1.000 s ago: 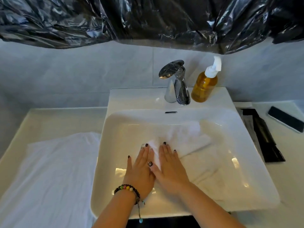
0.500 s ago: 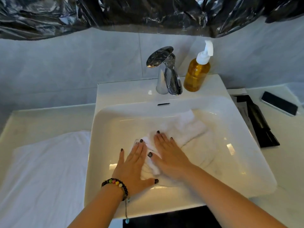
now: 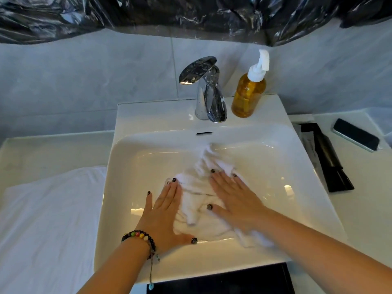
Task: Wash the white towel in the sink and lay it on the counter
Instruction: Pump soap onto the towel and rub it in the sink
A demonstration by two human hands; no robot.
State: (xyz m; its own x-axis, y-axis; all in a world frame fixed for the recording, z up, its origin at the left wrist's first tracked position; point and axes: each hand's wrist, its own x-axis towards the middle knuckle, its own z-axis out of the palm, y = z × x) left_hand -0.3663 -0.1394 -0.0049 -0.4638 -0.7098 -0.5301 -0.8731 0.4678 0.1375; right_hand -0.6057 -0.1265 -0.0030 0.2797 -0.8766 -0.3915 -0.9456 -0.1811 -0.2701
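A wet white towel (image 3: 199, 200) lies bunched in the basin of the white sink (image 3: 135, 166), one end trailing toward the overflow slot. My left hand (image 3: 163, 213) lies flat on the towel's left edge, fingers straight. My right hand (image 3: 235, 198) presses flat on the towel's right part, fingers spread. The two hands are apart, with wrinkled towel showing between them. A corner of the towel sticks out under my right forearm.
A chrome tap (image 3: 207, 92) and an amber pump bottle (image 3: 249, 92) stand at the sink's back rim. White cloth (image 3: 46, 219) covers the counter on the left. On the right counter lie a black packet (image 3: 326, 158) and a dark phone (image 3: 356, 134). Black plastic sheeting (image 3: 191, 13) hangs above.
My hands have slid apart, the right one further right and up. The towel has gone from a flatter fold to a bunched, wrinkled heap between them.
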